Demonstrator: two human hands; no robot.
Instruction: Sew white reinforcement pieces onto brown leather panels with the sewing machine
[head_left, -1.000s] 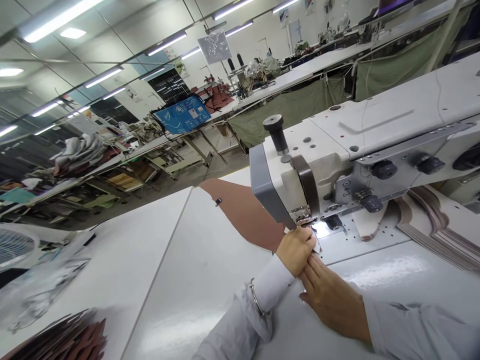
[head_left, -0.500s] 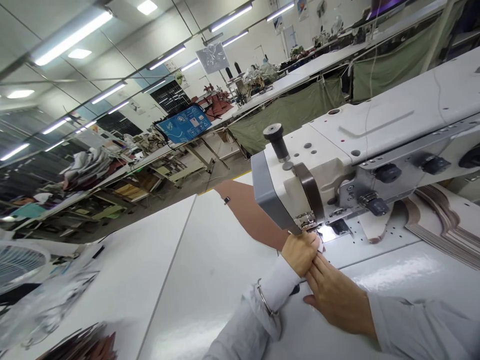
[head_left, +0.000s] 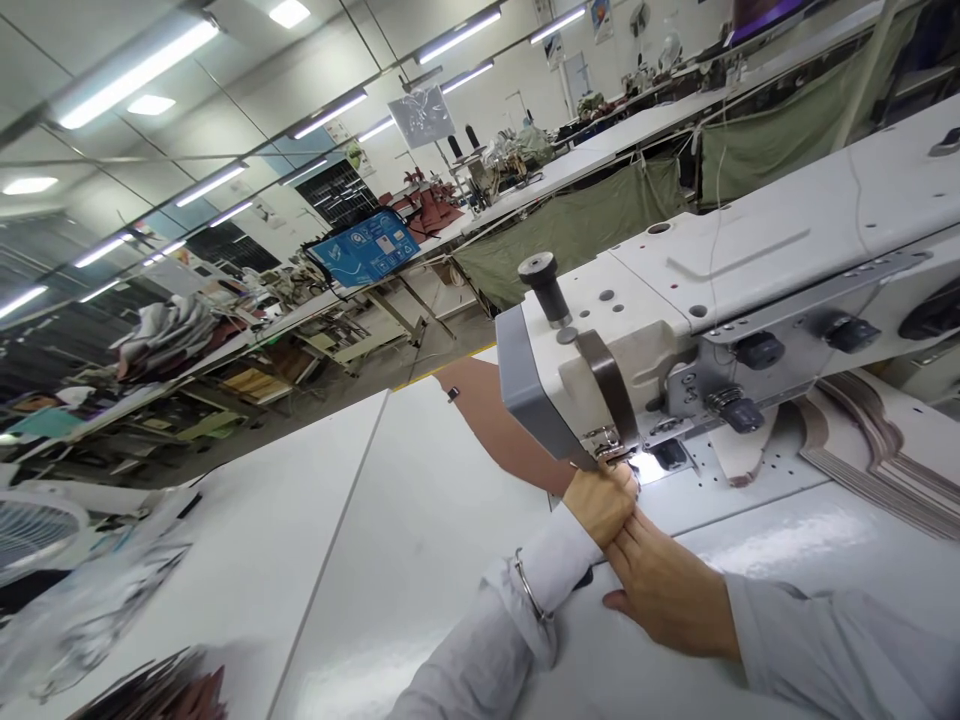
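A white industrial sewing machine [head_left: 720, 300] stands on the white table [head_left: 360, 560]. A brown leather piece [head_left: 495, 425] lies under its head and reaches out to the left. My left hand [head_left: 598, 503] is curled right at the presser foot, its fingers closed on the edge of the piece. My right hand [head_left: 664, 590] lies just behind it, fingers stretched forward and pressed flat on the material beside the needle. What the fingertips pinch is hidden. Both arms wear grey-white sleeves, and a metal bangle sits on the left wrist.
A stack of brown and cream cut pieces [head_left: 877, 450] lies right of the machine. More brown pieces [head_left: 172, 695] sit at the bottom left, near a white fan [head_left: 30, 520]. Other sewing tables, green cloth [head_left: 585, 225] and a blue board [head_left: 365, 250] fill the room behind.
The view has shifted slightly. Both hands have stayed at the presser foot, inching a little toward the needle; the brown piece has kept its place.
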